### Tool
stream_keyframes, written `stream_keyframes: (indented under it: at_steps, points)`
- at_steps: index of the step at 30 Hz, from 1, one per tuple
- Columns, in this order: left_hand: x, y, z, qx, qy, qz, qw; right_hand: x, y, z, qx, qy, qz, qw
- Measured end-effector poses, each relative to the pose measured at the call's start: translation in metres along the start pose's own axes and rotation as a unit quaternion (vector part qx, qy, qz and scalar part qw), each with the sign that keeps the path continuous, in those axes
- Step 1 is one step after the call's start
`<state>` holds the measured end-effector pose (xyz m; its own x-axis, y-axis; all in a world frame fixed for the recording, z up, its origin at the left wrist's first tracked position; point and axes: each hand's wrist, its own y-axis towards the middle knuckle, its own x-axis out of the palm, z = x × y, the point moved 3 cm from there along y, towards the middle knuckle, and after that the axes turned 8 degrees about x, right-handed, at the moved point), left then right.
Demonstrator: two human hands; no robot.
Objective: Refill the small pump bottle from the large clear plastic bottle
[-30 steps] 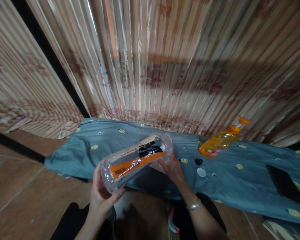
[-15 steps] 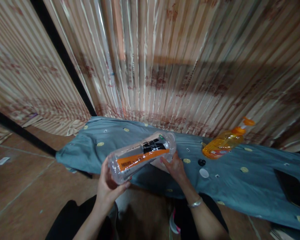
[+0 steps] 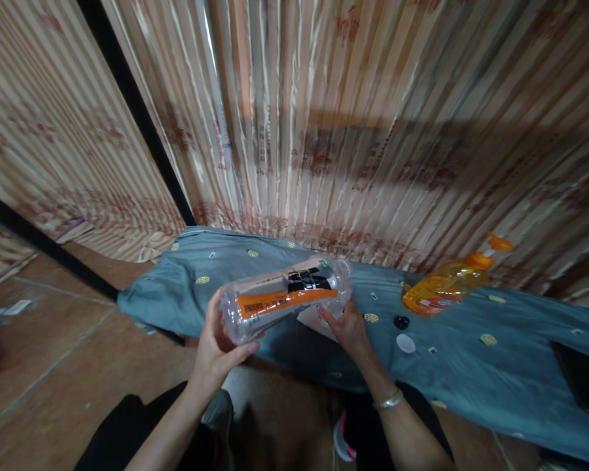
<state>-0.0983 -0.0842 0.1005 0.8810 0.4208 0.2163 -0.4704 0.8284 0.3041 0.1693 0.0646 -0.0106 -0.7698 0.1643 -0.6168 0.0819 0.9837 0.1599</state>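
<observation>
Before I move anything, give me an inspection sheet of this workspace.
Surface: blue-green cloth with small yellow prints, rumpled at the edges.
Job's things: clear bottle with an orange-and-black label, held aslant; beneath it a pale item, too unclear to name.
Clutter: orange pump bottle, black piece, white disc, and phone at the right edge of the view.
Hands: left hand has its fingers around the clear bottle's left end; right hand is at the other end, its grip partly hidden.
Cables: nothing seen.
Surroundings: striped curtain behind, black poles at left, brown floor below.
</observation>
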Motion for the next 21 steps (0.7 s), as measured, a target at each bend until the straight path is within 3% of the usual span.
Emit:
stream_keyframes:
  at_steps: [10,16,21]
  points:
    - [0.0048,0.0058,0.0026,0.001,-0.001,-0.012,1.0,-0.0031,0.0006,-0.0018,0.005,0.018,-0.013,1.0]
    - [0.0039,0.0039,0.0018,0.039,0.011,-0.01,0.999,-0.0049,0.0009,-0.002,0.003,-0.003,0.001,1.0]
    - [0.0019,-0.0004,-0.0059,0.017,-0.006,-0.017,1.0,-0.0048,-0.0012,-0.0049,-0.005,0.002,0.005,1.0]
